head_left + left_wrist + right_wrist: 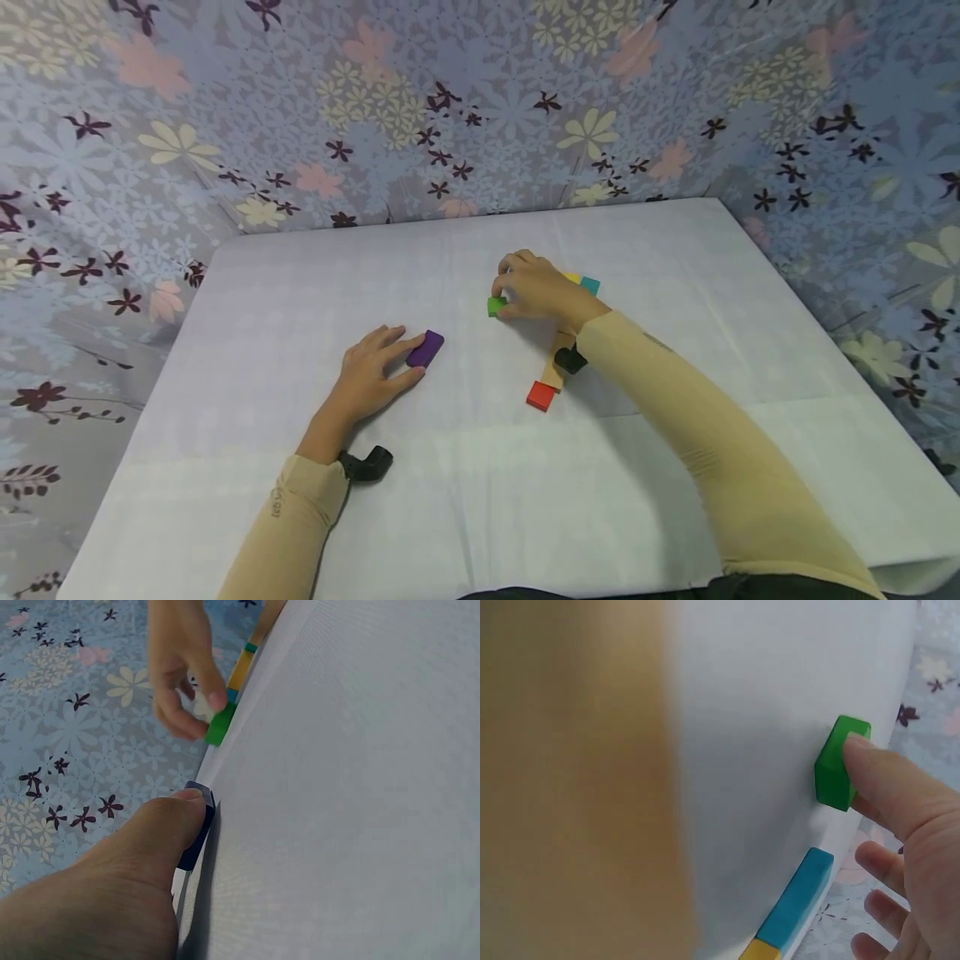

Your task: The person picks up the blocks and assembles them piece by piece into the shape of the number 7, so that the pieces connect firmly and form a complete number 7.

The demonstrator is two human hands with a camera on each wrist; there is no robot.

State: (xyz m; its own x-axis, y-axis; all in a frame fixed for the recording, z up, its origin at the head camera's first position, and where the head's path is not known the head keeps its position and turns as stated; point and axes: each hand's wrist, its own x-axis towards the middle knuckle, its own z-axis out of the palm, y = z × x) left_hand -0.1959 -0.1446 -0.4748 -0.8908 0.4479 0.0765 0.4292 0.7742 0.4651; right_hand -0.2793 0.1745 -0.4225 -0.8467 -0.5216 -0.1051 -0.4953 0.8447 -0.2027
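My left hand (369,372) lies at the left of the table, its thumb and index finger pinching a purple block (427,348). In the left wrist view the thumb presses against this block (196,844), which looks dark blue there. Farther right and back, my right hand (536,287) pinches a small green block (492,307). The right wrist view shows the thumb on the face of the green block (832,769), with the other fingers behind and partly hidden. Beneath the right forearm, a blue block (590,285) and a yellow block (572,276) are partly covered.
A wooden block (552,373) and a red block (540,396) lie end to end below the right wrist. Black wrist cameras hang by both cuffs. The white-covered table (360,275) meets a flowered cloth (285,108) at the back and sides.
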